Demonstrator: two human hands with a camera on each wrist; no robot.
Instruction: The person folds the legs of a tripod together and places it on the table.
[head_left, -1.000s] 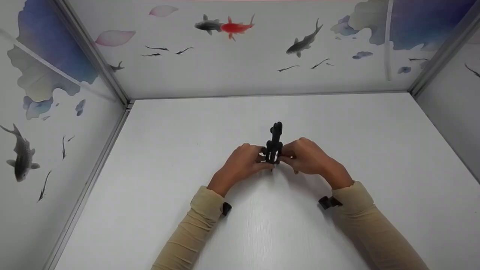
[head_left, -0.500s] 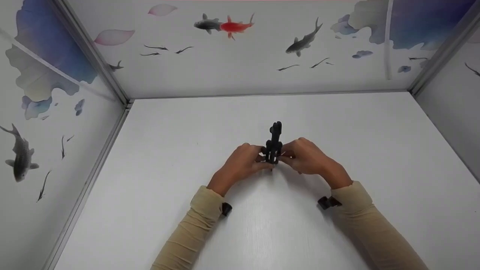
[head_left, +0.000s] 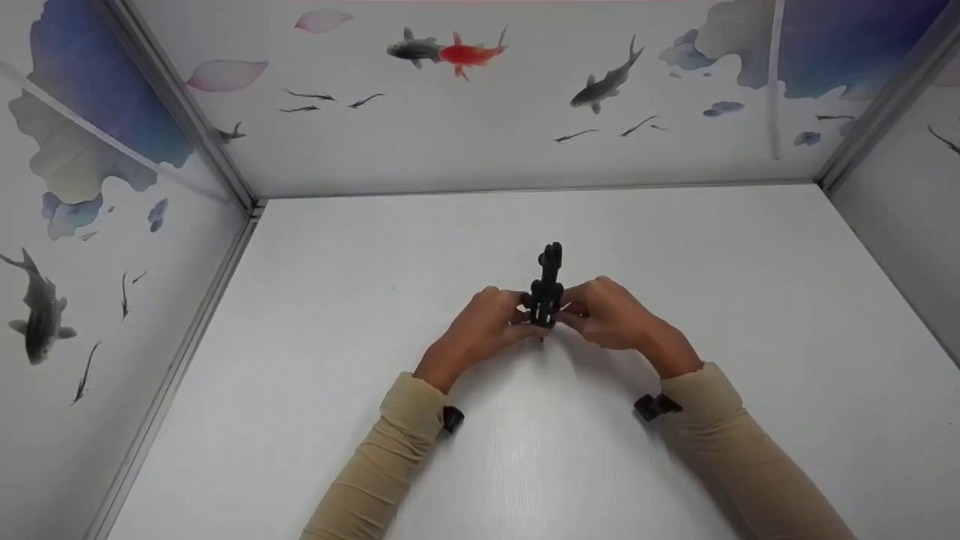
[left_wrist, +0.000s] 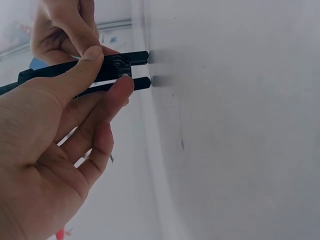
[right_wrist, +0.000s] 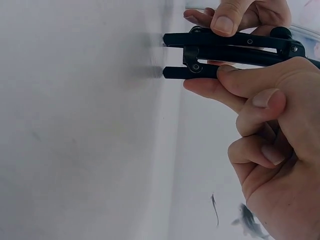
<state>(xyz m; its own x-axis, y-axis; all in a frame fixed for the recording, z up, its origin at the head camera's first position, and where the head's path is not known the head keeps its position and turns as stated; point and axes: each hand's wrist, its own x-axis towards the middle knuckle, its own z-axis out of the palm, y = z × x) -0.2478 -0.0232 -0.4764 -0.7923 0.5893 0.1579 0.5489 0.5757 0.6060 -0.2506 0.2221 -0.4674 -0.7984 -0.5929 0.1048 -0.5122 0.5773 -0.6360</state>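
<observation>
A small black tripod (head_left: 551, 262) with jointed legs stands near the middle of the white table, between both hands. My left hand (head_left: 484, 322) pinches its left side low down with thumb and fingers. On the other side, my right hand (head_left: 622, 315) pinches a leg between thumb and index finger, its other fingers curled in the right wrist view. Two leg ends (right_wrist: 172, 40) point at the tabletop there, side by side with a narrow gap. The left thumb (left_wrist: 92, 55) lies across the legs near a hinge. Any third leg is hard to make out.
White panels painted with fish and leaves wall in the table (head_left: 337, 247) at the back (head_left: 480, 150) and on both sides. Metal posts (head_left: 217, 142) mark the corners. Small black wrist cameras (head_left: 656, 406) hang beneath the sleeve cuffs.
The gap between the tripod's legs has narrowed a little. My right hand has shifted slightly left, while the left hand has hardly moved.
</observation>
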